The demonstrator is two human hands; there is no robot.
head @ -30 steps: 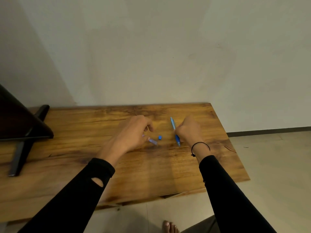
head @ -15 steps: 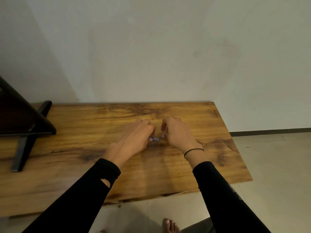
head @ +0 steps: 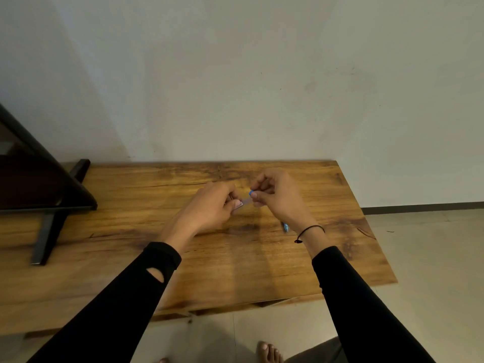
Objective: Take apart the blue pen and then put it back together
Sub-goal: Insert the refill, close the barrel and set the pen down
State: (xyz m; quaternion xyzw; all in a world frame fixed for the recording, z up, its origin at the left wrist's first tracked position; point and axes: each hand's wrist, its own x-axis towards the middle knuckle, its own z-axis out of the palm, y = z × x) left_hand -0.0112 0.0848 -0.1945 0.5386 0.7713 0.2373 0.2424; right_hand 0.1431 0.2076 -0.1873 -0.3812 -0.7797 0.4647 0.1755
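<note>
Above the wooden counter (head: 235, 258), the left hand (head: 209, 205) and right hand (head: 277, 199) each pinch one end of a small translucent pen sleeve (head: 245, 201); the blue pen barrel's tip (head: 285, 227) pokes out beneath the right wrist.

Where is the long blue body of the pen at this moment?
In the head view, the blue pen body lies on the wooden table, mostly hidden under the right hand; only its tip shows beside the wrist.
</note>
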